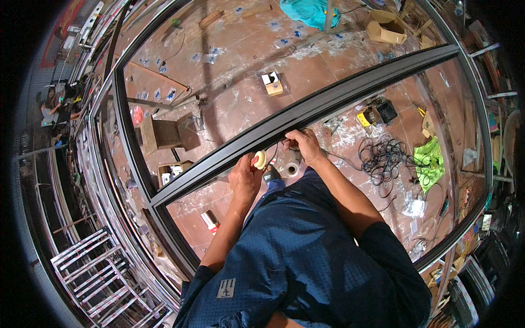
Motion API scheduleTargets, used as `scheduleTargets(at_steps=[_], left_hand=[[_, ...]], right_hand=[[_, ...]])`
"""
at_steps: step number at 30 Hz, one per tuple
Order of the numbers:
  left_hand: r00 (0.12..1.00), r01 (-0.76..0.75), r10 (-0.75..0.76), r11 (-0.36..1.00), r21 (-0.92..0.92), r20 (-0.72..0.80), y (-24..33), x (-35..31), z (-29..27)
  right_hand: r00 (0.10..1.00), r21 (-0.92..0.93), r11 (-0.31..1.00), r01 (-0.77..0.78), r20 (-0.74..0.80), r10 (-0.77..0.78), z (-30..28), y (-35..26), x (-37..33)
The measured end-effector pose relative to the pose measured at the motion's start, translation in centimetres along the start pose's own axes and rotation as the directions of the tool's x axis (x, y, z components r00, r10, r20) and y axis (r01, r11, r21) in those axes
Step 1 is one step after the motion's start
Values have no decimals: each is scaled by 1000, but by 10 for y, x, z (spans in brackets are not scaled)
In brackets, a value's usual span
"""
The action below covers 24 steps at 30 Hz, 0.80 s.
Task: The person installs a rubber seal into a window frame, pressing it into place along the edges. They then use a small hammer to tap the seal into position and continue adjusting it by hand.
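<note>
A large dark grey metal frame [135,158] lies raised above the floor, with a broad crossbar [328,101] slanting across it in front of me. Closed around a cream-coloured rounded tool [260,160] with a bit of red on it, my left hand [244,176] is close to the crossbar's near edge. My right hand [304,145] has its fingers pinched at that same edge, on a thin black strip [275,152] that hangs between the hands. A black line trails from the right hand toward a tangled black coil [377,158] on the floor. The fingertips are partly hidden.
Beneath the frame are an open box [272,85], a brown block [158,134], a yellow-and-black box [369,116] and a bright green cloth [429,164]. Metal profiles [101,180] and a slatted rack [104,273] stand on my left. Another person [50,109] is far left.
</note>
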<state>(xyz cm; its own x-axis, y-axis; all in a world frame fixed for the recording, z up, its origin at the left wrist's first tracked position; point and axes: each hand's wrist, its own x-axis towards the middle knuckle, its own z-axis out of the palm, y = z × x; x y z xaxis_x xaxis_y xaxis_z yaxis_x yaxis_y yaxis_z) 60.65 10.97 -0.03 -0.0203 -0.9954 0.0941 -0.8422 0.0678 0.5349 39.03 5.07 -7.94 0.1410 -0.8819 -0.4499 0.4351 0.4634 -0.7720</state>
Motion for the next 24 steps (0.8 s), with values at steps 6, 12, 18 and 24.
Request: scheduleTargets(at_steps=[6, 12, 18, 24], left_hand=[[995, -57, 57, 998, -5, 78, -6, 9, -12], [943, 327, -253, 821, -467, 215, -9, -1, 3], [995, 79, -86, 984, -161, -40, 1, 8, 4], [999, -43, 44, 995, 94, -7, 7, 18, -1]], right_hand=[[999, -4, 1000, -27, -26, 27, 0, 0, -3], [1000, -24, 1000, -20, -19, 20, 2, -5, -3], [998, -69, 997, -42, -57, 38, -1, -5, -4], [994, -13, 996, -85, -63, 84, 21, -14, -13]])
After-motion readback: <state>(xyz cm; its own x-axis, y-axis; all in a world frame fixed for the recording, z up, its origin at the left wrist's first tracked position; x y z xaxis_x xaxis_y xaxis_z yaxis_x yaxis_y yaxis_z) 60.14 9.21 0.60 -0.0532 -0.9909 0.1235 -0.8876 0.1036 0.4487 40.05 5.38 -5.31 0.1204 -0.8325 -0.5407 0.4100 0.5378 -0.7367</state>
